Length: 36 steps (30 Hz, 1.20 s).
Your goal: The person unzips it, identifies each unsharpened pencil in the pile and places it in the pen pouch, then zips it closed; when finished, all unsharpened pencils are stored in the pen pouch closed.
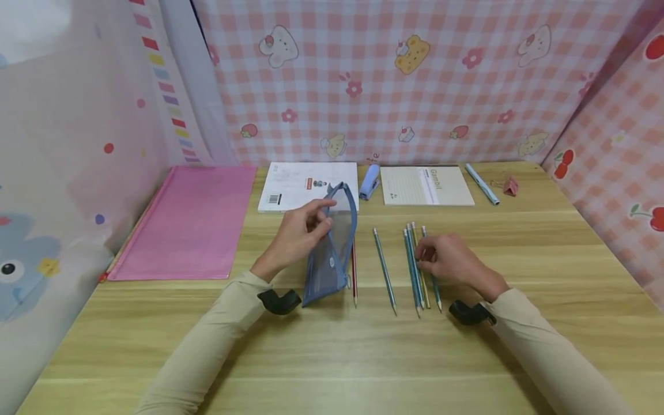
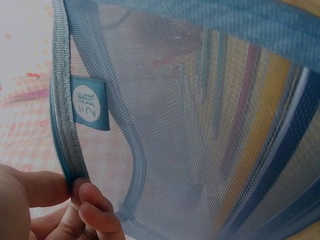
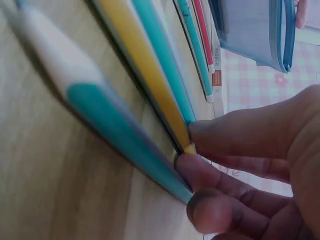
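My left hand [image 1: 298,236] pinches the zipped edge of a blue mesh pencil pouch [image 1: 321,274], which stands upright with its mouth spread. Seen close in the left wrist view, the pouch [image 2: 105,165] has thumb and fingertips gripping its zipper tape. On the table, my right hand [image 1: 451,259] pinches a yellow pencil [image 3: 150,65] between thumb and finger. Teal pencils [image 1: 410,262] lie close along its left side, and another teal pencil [image 3: 120,135] lies on its other side, below the fingers. A lone teal pencil [image 1: 384,268] and a red pencil [image 1: 354,271] lie nearer the pouch.
Along the back are a white book [image 1: 290,181], a lilac stapler [image 1: 370,181], a cream notebook [image 1: 404,187], a light blue pen [image 1: 482,184] and a pink binder clip [image 1: 510,187]. A pink folder [image 1: 192,230] covers the left side. Patterned cloth [image 1: 441,104] encloses the table.
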Each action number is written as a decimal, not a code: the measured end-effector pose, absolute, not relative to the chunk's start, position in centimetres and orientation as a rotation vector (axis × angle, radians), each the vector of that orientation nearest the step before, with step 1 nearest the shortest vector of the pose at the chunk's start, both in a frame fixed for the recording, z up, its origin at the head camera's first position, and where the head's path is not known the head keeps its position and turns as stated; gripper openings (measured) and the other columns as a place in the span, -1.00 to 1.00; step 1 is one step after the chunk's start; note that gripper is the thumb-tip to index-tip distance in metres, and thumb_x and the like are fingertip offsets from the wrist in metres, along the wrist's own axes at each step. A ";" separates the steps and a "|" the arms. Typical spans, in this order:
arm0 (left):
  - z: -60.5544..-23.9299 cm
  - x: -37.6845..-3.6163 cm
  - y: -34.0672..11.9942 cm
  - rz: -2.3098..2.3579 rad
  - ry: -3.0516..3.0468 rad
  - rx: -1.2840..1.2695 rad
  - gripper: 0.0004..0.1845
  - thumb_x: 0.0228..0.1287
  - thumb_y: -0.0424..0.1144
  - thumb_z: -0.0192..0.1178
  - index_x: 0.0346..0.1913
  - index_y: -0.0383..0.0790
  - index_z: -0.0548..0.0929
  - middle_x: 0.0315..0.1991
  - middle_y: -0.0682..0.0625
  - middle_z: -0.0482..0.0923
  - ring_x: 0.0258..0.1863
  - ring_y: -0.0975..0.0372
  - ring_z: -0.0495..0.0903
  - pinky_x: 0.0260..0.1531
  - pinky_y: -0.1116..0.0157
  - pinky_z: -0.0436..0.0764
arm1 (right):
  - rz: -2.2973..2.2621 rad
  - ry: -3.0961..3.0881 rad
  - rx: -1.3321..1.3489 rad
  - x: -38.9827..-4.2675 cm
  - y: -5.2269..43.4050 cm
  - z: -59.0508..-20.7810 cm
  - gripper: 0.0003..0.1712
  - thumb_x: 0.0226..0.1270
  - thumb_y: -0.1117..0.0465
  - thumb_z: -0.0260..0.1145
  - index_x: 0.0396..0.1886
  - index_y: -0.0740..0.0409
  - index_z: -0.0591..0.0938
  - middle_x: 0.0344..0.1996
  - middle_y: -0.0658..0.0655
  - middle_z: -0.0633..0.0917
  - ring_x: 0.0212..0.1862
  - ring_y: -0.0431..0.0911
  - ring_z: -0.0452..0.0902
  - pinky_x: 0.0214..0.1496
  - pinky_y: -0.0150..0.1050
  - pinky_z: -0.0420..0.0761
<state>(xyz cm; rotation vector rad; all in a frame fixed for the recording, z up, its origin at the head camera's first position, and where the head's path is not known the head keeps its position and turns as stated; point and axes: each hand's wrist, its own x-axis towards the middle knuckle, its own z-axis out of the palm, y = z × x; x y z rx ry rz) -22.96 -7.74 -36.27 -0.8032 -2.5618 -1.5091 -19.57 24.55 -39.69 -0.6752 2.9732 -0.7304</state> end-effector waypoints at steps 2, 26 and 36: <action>-36.2 -23.0 -7.7 -1.510 -2.561 -0.803 -0.61 0.44 -0.38 0.12 0.28 -0.29 0.55 -0.39 -0.09 0.58 -0.52 0.23 0.49 -0.51 0.41 0.47 | -0.680 2.983 -0.685 -19.7 24.3 -39.6 -0.94 0.13 0.36 0.44 -0.42 0.14 0.72 -0.54 0.00 0.73 -0.45 -0.25 0.57 -0.34 -0.29 0.55; -36.1 -22.8 -7.7 -1.505 -2.592 -0.784 -0.60 0.43 -0.38 0.13 0.29 -0.29 0.55 -0.37 -0.09 0.60 -0.49 0.25 0.51 -0.48 0.41 0.48 | -0.979 2.860 -0.248 -21.3 21.7 -37.6 -0.74 0.13 0.31 0.43 -0.13 0.19 0.72 -0.46 0.16 0.77 -0.47 -0.13 0.60 -0.47 -0.29 0.49; -35.9 -22.7 -7.9 -1.499 -2.553 -0.806 -0.61 0.42 -0.40 0.13 0.28 -0.32 0.55 -0.38 -0.13 0.61 -0.52 0.27 0.49 -0.50 0.41 0.47 | -1.295 2.850 -0.325 -22.2 16.8 -34.9 -0.70 0.19 0.33 0.35 -0.05 0.09 0.71 -0.47 0.17 0.78 -0.59 -0.14 0.55 -0.53 -0.29 0.47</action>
